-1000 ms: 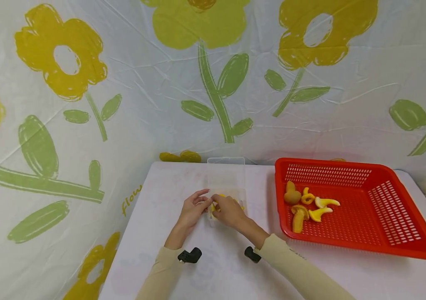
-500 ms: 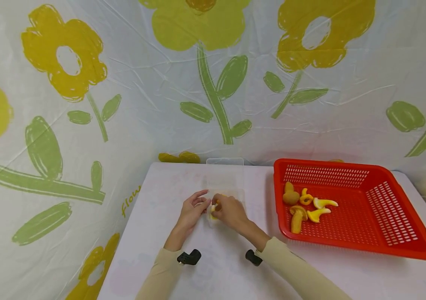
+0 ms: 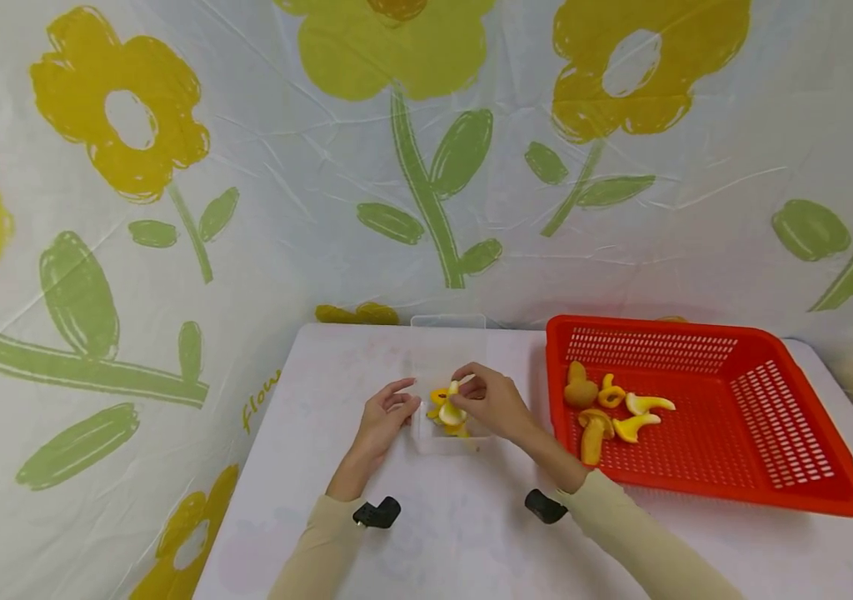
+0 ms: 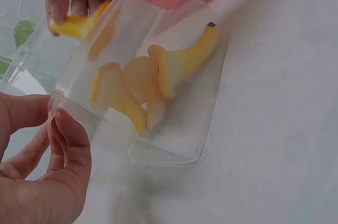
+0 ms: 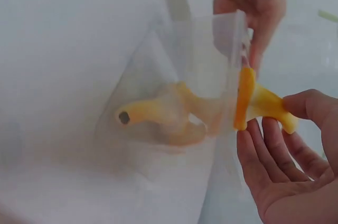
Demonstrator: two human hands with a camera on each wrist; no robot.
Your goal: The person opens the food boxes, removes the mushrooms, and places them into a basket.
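Note:
A clear plastic box (image 3: 447, 447) with its lid (image 3: 434, 350) folded back stands on the table. My left hand (image 3: 385, 417) pinches the box's left rim between thumb and fingers, as the left wrist view shows. My right hand (image 3: 497, 404) pinches a yellow mushroom (image 5: 269, 105) by its stem end. That mushroom is at the box's opening, its cap towards the inside. Through the clear wall in the left wrist view, several yellow mushrooms (image 4: 185, 60) lie in the box. The right wrist view shows them blurred through the plastic.
To the right on the table sits a red perforated basket (image 3: 696, 492). Its left part holds several mushrooms, among them a brown one (image 3: 580, 392) and a pale yellow one (image 3: 640, 427). A flower-printed sheet (image 3: 284, 250) hangs behind the table (image 3: 306, 350).
My right hand has drawn back up and to the right from over the box, so the mushroom in its fingers and those inside now show. The left hand has stayed at the box's left side.

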